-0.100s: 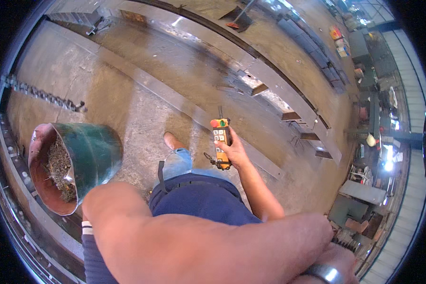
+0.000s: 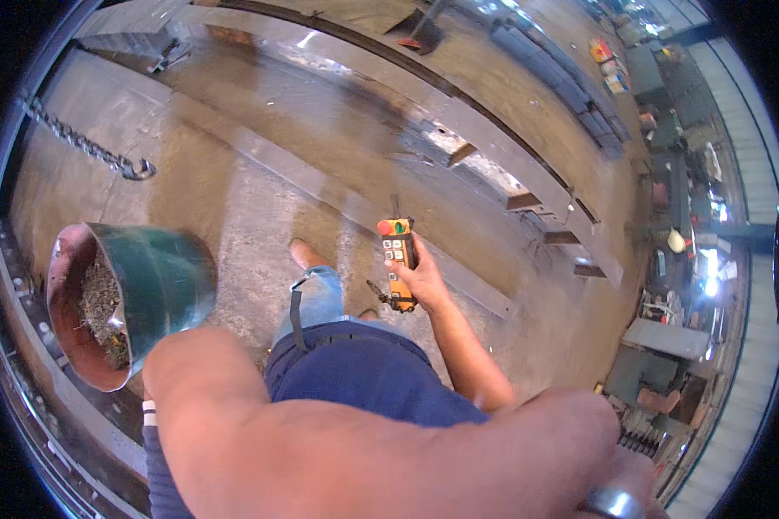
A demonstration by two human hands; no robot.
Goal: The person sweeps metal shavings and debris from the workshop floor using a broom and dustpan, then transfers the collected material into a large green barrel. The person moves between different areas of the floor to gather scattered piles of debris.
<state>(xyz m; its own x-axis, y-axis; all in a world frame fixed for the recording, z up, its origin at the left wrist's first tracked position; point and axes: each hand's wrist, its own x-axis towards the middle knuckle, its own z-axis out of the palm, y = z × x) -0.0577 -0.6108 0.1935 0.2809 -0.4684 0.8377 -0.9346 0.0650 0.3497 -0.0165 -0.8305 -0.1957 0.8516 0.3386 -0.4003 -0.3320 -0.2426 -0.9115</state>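
My right hand [image 2: 422, 275] is wrapped around an orange and black crane remote control [image 2: 398, 264] with a red knob, a green knob and white buttons. The thumb rests on the button face, and a dark cord dangles beside the remote. My left arm [image 2: 381, 450] is bent across the lower part of the view, very close up. Its hand [image 2: 634, 477] lies at the lower right edge, blurred, with a shiny metal band on it. The fingers of that hand are largely hidden, and nothing held can be made out there.
A chain with a hook [image 2: 137, 169] hangs at the left. Below it, a green drum [image 2: 169, 277] shows debris inside. Long steel beams [image 2: 459, 108] run diagonally ahead across the concrete floor. A dustpan [image 2: 420, 33] lies beyond. Cluttered benches [image 2: 666, 337] line the right side.
The whole view has shifted slightly, and the chain's hook appears a little lower and sharper. My right hand keeps its hold on the remote; my left arm stays bent across the view.
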